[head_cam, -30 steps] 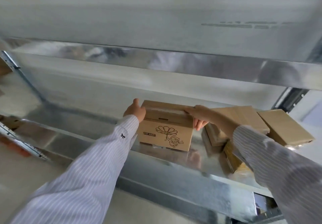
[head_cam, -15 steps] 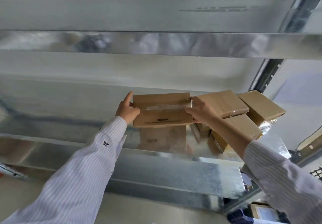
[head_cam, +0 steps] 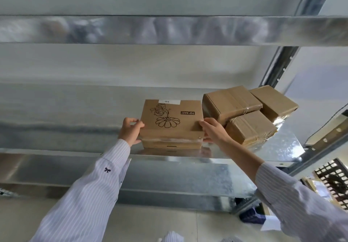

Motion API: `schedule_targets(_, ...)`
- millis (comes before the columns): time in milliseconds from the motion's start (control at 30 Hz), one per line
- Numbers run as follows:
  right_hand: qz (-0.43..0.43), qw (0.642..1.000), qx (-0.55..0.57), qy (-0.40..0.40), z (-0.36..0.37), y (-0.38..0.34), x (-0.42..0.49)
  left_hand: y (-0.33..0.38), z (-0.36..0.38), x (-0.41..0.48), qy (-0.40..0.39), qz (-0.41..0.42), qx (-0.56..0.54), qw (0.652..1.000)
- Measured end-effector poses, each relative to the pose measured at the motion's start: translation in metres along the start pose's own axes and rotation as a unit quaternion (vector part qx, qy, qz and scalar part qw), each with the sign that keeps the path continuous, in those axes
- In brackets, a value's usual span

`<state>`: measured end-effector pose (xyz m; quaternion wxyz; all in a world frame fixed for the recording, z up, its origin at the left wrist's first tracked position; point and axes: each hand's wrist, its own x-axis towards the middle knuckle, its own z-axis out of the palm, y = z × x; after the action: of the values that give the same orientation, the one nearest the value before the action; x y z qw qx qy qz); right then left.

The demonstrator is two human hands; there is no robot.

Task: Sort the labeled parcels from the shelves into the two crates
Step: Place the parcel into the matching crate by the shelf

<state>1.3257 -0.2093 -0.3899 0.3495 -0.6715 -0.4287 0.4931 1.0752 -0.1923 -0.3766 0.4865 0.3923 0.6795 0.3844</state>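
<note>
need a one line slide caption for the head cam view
Left hand and right hand grip a flower-printed parcel at the metal shelf, beside three taped brown parcels.

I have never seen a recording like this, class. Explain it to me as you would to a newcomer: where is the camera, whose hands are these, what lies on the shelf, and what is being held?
There is no machine here. A person works with bare hands, and a camera worn on the head looks forward and down, so the one picture shows that person's own view. The left hand and right hand grip opposite ends of a brown cardboard box printed with a flower drawing. It has a small white label at its far edge. The box is at the front of a shiny metal shelf; I cannot tell whether it rests there or is lifted. To its right, three plain brown taped cardboard parcels lie bunched together.
</note>
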Motion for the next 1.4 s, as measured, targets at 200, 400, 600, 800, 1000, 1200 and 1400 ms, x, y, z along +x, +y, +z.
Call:
schedule_targets(200,0.008,1.0,-0.006,-0.02,-0.002,-0.017,0.004,0.017,-0.011,0.012,-0.07,-0.043,0.044,0.996)
schedule_targets(400,-0.05,0.999,0.015,-0.01,-0.011,-0.022,0.005,0.018,-0.017,0.02,-0.067,0.04,0.069,0.995)
schedule_targets(600,-0.025,0.992,0.121,0.029,-0.005,-0.022,-0.001,0.01,-0.011,0.014,-0.046,0.009,0.029,0.998)
schedule_targets(800,0.016,0.988,0.157,-0.003,0.0,-0.01,-0.009,-0.006,-0.01,0.009,-0.072,-0.064,-0.048,0.994)
schedule_targets(1000,0.029,0.993,0.109,-0.033,0.004,-0.021,-0.019,-0.001,-0.008,0.004,-0.072,-0.056,-0.036,0.995)
schedule_targets(1200,0.027,0.991,0.13,-0.025,0.009,-0.013,-0.021,0.012,-0.003,-0.016,-0.081,0.023,-0.017,0.996)
schedule_targets(1400,-0.015,0.989,0.146,-0.006,0.011,0.002,-0.039,0.001,-0.013,-0.041,-0.099,0.012,-0.012,0.995)
